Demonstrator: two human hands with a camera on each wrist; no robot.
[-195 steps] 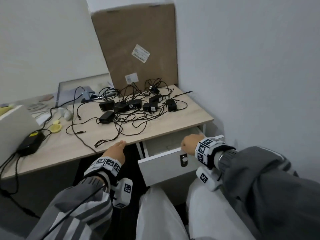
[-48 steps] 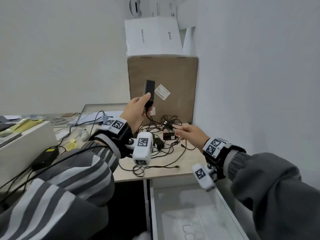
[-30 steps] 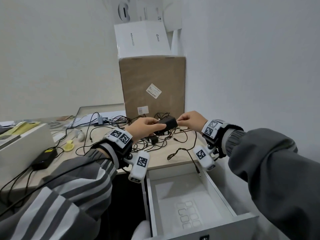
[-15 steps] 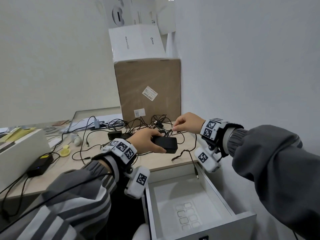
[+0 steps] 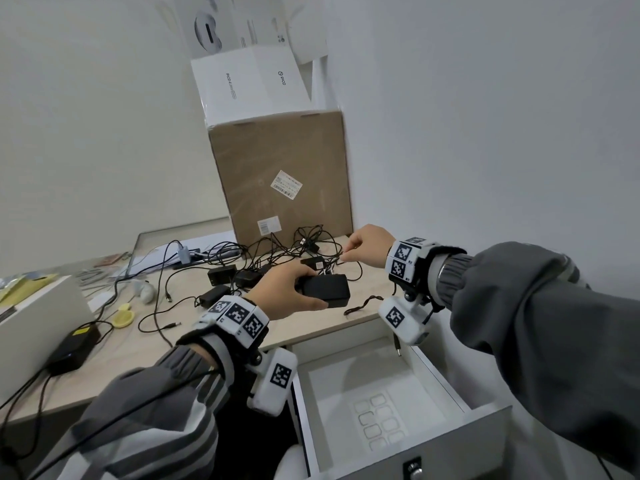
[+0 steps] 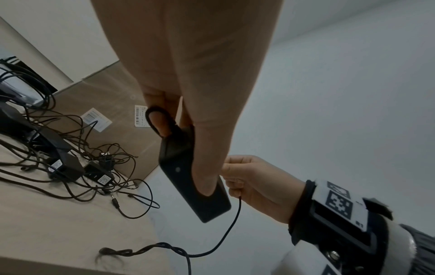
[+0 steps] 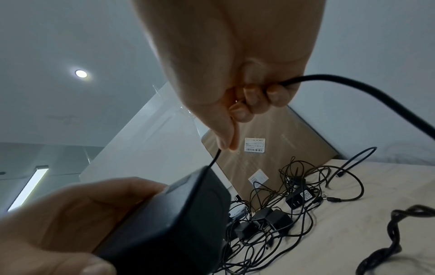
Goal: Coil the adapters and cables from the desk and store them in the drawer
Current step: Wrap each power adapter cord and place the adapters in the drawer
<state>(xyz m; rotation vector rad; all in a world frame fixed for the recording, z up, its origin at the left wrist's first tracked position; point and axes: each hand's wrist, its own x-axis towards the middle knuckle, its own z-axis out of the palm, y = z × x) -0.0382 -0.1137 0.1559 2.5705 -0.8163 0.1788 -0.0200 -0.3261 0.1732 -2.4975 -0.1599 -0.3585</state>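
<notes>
Left hand [image 5: 289, 293]: fingers and thumb wrapped round 1 black adapter [image 5: 325, 290], holding it up off the desk [image 5: 145, 344], long side roughly level in the head view.
Right hand [image 5: 369, 244]: just beyond and right of the left hand; thumb and forefinger pinch the thin cable [image 6: 231, 228] right where it leaves the adapter, other fingers curled in.
Cable run: from the pinch it passes through the right hand, drops below the wrist, 1 twisted stretch lies on the desk edge under the hands, and 1 barrel plug [image 5: 398, 349] hangs over the drawer.
Drawer [image 5: 485, 441]: 1, white, pulled out, below and right of the left hand, directly under the right wrist; 1 sheet with rounded-square outlines [image 5: 379, 422] on its floor.
Loose adapters [image 5: 239, 277]: about 5 small black bricks that I can count, just past the left hand's knuckles, wires tangled together; exact count unclear in the knot.
Cardboard box [image 5: 280, 181]: 1, behind the tangle, beyond both hands; 1 white box [image 5: 247, 86] on top.
Far left of the left hand: 1 larger black power brick [image 5: 74, 348] and 1 yellow round thing [image 5: 122, 318].
</notes>
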